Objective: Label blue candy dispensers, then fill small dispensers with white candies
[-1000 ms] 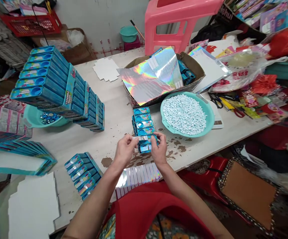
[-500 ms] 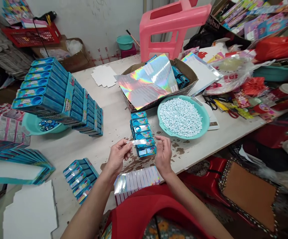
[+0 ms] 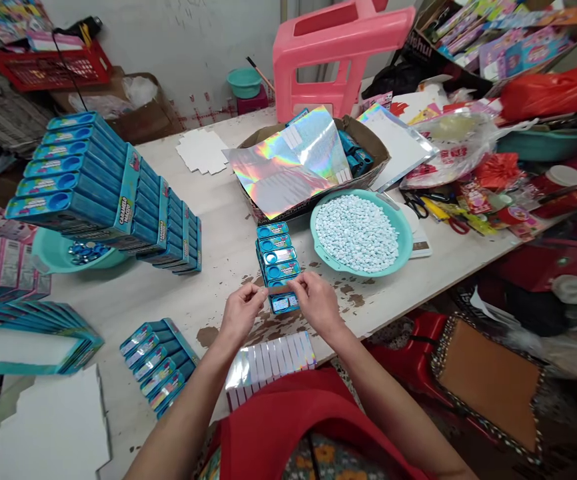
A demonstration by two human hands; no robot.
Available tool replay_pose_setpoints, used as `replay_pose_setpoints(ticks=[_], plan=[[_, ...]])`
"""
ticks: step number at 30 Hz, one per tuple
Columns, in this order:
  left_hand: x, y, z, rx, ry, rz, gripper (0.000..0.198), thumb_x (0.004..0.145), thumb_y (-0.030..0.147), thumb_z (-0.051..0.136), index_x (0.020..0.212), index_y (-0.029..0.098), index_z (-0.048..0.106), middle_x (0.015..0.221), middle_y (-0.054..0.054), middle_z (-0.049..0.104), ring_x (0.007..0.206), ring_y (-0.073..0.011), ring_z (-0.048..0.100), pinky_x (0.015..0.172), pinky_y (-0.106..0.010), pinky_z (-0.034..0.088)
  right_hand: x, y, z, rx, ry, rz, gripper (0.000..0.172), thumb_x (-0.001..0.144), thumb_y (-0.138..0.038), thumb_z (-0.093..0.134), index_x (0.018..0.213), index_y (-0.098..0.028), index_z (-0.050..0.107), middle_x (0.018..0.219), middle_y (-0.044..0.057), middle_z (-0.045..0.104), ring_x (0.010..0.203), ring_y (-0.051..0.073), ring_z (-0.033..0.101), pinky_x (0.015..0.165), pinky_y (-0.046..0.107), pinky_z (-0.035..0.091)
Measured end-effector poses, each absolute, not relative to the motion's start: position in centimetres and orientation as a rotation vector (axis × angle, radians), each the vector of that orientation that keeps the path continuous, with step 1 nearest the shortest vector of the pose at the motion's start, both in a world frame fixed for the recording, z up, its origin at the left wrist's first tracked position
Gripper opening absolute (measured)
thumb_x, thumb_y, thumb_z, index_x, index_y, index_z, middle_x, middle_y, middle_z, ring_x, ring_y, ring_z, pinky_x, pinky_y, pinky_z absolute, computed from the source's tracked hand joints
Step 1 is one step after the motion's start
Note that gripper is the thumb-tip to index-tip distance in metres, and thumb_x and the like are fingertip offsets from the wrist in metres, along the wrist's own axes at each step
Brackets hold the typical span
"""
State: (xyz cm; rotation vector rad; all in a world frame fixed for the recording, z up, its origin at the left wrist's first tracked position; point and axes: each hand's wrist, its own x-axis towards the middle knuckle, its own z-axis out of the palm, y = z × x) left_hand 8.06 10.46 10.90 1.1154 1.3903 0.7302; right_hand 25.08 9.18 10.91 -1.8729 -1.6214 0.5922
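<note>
A narrow sticker strip (image 3: 278, 289) is stretched between my two hands, over the near end of a row of blue candy boxes (image 3: 281, 271). My left hand (image 3: 241, 311) pinches its left end between thumb and fingertips. The right end is pinched by my right hand (image 3: 318, 303), close above the boxes. Whether the strip touches the box beneath, I cannot tell. The nearest box shows pale pieces in its window. Close to my body lies a bundle of shiny, pale-sided slim pieces (image 3: 271, 360).
A turquoise bowl (image 3: 405, 241) full of pale candies stands right of the row. Behind is a carton (image 3: 376, 170) topped with holographic sheets (image 3: 288, 167). Tall stacks of blue boxes (image 3: 103, 193) and a smaller group (image 3: 156, 363) stand left. Scissors (image 3: 415, 204) lie at right.
My right hand has moved in to the left and now grips the strip's free end. The strip has turned from bright to dull brown and lies straighter. The view has shifted slightly.
</note>
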Motion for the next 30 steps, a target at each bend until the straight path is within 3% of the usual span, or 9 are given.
replay_pose_setpoints(ticks=[8,14,16,18,20,22,24,26,30], plan=[[8.2,10.8,9.7,1.097,1.429,0.723,0.031,0.075,0.045,0.058,0.065,0.016,0.051,0.053,0.004,0.047,0.045,-0.0063,0.037,0.044,-0.018,0.029,24.7,10.3,10.8,-1.992,-1.959,0.302,0.020,0.088,-0.035,0.053,0.075,-0.019,0.055,0.078,0.004,0.060,0.078,0.019,0.053,0.059,0.027,0.030],[8.5,10.5,7.2,0.959,1.470,0.517,0.029,0.078,0.045,0.050,0.070,0.017,0.050,0.056,0.002,0.052,0.044,-0.0087,0.043,0.044,-0.020,0.031,24.9,10.2,9.3,-1.898,-1.678,0.321,0.025,0.085,-0.044,0.054,0.090,-0.020,0.053,0.086,0.005,0.056,0.076,0.019,0.052,0.058,0.027,0.035],[8.2,9.9,6.6,1.029,1.568,0.436,0.029,0.080,0.045,0.048,0.078,0.017,0.055,0.067,-0.002,0.060,0.055,-0.0128,0.053,0.050,-0.022,0.038,25.3,9.7,9.1,-1.865,-1.512,0.401,0.033,0.083,-0.048,0.054,0.098,-0.019,0.051,0.091,0.005,0.054,0.074,0.018,0.051,0.060,0.027,0.039],[8.1,9.0,6.5,1.107,1.632,0.523,0.037,0.082,0.048,0.045,0.098,0.018,0.057,0.092,-0.008,0.065,0.079,-0.0184,0.061,0.063,-0.026,0.045,25.4,9.1,8.9,-1.846,-1.395,0.479,0.037,0.081,-0.050,0.054,0.101,-0.019,0.050,0.094,0.006,0.053,0.074,0.017,0.051,0.063,0.029,0.042],[8.5,8.0,6.7,1.193,1.575,0.688,0.049,0.086,0.051,0.038,0.124,0.021,0.046,0.125,-0.010,0.054,0.110,-0.0218,0.053,0.083,-0.031,0.044,25.0,8.6,8.7,-1.858,-1.330,0.542,0.041,0.078,-0.051,0.057,0.101,-0.018,0.051,0.096,0.007,0.054,0.077,0.018,0.053,0.066,0.030,0.043],[9.1,7.1,6.9,1.335,1.429,0.747,0.061,0.086,0.054,0.035,0.138,0.022,0.030,0.145,-0.010,0.033,0.131,-0.0238,0.033,0.100,-0.035,0.034,24.6,8.6,8.4,-1.891,-1.281,0.587,0.042,0.074,-0.051,0.062,0.097,-0.018,0.053,0.094,0.007,0.056,0.079,0.019,0.054,0.067,0.031,0.044],[9.1,6.7,6.6,1.505,1.312,0.641,0.072,0.083,0.058,0.039,0.143,0.022,0.022,0.151,-0.009,0.019,0.138,-0.0270,0.014,0.108,-0.041,0.021,24.4,8.9,8.0,-1.908,-1.204,0.638,0.036,0.072,-0.048,0.064,0.088,-0.017,0.056,0.087,0.005,0.058,0.075,0.019,0.055,0.068,0.032,0.044],[7.9,6.7,5.8,1.602,1.319,0.468,0.072,0.083,0.060,0.038,0.143,0.021,0.025,0.152,-0.009,0.016,0.139,-0.0290,0.008,0.110,-0.045,0.014,24.6,9.4,7.8,-1.847,-1.137,0.726,0.029,0.073,-0.044,0.062,0.081,-0.017,0.058,0.081,0.004,0.060,0.071,0.017,0.056,0.068,0.031,0.045],[2.4,6.6,3.2,1.645,1.505,0.151,0.057,0.089,0.052,0.026,0.130,0.018,0.046,0.135,-0.013,0.045,0.125,-0.0259,0.038,0.103,-0.039,0.027,25.4,7.9,6.7,-1.630,-0.923,0.804,0.026,0.083,-0.040,0.051,0.091,-0.017,0.058,0.087,0.005,0.062,0.077,0.016,0.058,0.072,0.030,0.046]])
